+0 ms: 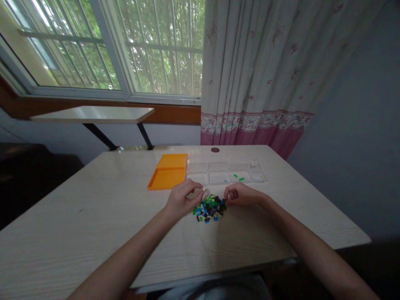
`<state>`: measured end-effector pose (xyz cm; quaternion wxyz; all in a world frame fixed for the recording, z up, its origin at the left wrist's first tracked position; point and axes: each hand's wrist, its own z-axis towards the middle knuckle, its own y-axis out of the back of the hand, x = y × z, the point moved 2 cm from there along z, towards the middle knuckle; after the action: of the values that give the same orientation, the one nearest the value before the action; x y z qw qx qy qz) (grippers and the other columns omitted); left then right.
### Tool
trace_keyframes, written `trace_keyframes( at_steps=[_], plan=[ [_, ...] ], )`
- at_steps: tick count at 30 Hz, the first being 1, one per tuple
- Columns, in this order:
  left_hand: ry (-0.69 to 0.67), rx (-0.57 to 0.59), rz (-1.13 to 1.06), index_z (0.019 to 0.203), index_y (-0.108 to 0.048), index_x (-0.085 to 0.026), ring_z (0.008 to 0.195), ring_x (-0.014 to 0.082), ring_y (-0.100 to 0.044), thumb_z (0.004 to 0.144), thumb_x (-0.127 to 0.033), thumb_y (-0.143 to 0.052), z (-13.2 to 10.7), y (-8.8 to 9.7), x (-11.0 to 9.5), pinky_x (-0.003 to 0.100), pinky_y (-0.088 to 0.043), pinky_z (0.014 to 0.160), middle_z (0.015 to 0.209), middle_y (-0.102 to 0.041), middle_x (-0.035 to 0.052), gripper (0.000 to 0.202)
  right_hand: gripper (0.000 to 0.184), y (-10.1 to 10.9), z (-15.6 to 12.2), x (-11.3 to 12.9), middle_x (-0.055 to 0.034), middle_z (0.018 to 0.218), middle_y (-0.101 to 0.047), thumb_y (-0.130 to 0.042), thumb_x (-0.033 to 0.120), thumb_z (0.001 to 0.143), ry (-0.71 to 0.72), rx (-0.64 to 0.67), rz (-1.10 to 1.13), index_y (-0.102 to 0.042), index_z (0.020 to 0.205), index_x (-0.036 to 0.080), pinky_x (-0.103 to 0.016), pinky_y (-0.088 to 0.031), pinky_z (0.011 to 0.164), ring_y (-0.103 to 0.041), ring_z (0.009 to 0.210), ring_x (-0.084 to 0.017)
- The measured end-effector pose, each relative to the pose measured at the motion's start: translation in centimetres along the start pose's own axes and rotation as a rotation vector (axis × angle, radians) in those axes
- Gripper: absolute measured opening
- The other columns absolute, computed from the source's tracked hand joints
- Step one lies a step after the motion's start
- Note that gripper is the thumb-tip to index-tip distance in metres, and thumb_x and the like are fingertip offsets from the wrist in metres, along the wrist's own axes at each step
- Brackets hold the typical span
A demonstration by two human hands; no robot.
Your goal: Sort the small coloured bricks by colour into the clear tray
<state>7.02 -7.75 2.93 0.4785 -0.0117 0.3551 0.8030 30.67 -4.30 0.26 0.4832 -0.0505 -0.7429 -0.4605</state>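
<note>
A heap of small building bricks (210, 208) in blue, green, brown and cream lies on the table in front of me. Over its left side, my left hand (184, 196) pinches a small cream brick (204, 189) between thumb and index finger. At the heap's right edge is my right hand (240, 194), its fingers curled and its fingertips touching the dark bricks there. Whether a brick sits in those fingertips is too small to tell. Behind the heap stands a clear compartment tray (218, 177), with a few green bricks (241, 179) and a tiny blue piece in it.
An open orange box (167, 179) lies left of the tray. A raised shelf (93, 113) on black legs stands at the table's back left, below a barred window. A patterned curtain (250, 83) hangs behind the table (93, 216), which has a round cable hole (215, 150).
</note>
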Motion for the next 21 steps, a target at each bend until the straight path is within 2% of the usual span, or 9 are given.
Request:
trace_keyframes(
  at_steps=[7,11,15,21],
  plan=[
    [-0.004,-0.039,0.025,0.081,-0.06,-0.016,0.055,0.0091,-0.051,0.075,-0.024,-0.057,0.0,0.1,-0.1,0.019,-0.039,0.049,0.066,-0.059,0.0023,0.01,0.022,-0.1,-0.1,0.2,0.0067,0.054,-0.046,-0.064,0.027,0.065,0.004,0.04,-0.05,-0.062,0.082,0.014,-0.016,-0.027,0.044,-0.039,0.048,-0.005],
    [0.003,0.015,0.052,0.082,-0.06,-0.016,0.057,0.0094,-0.052,0.077,-0.025,-0.056,0.3,0.4,0.6,0.019,-0.04,0.052,0.065,-0.058,0.0015,0.011,0.021,-0.1,-0.1,0.2,0.0064,0.054,-0.047,-0.064,0.029,0.066,0.005,0.045,-0.036,-0.062,0.081,0.014,-0.016,-0.027,0.044,-0.04,0.048,-0.006],
    [0.052,0.083,0.165,0.082,-0.06,-0.016,0.059,0.0104,-0.052,0.078,-0.027,-0.053,1.0,1.8,3.3,0.02,-0.04,0.054,0.068,-0.058,0.0012,0.013,0.021,-0.2,-0.1,0.1,0.0056,0.056,-0.048,-0.065,0.029,0.066,-0.001,0.05,0.001,-0.061,0.079,0.014,-0.016,-0.029,0.045,-0.041,0.049,-0.006],
    [0.181,0.009,0.394,0.087,-0.059,-0.015,0.058,0.0103,-0.047,0.079,-0.023,-0.05,0.6,4.1,8.3,0.02,-0.035,0.053,0.067,-0.052,-0.0022,0.014,0.022,-0.3,0.0,0.1,0.0044,0.056,-0.049,-0.063,0.032,0.069,-0.021,0.057,0.089,-0.061,0.08,0.013,-0.016,-0.029,0.044,-0.042,0.049,-0.006]
  ],
)
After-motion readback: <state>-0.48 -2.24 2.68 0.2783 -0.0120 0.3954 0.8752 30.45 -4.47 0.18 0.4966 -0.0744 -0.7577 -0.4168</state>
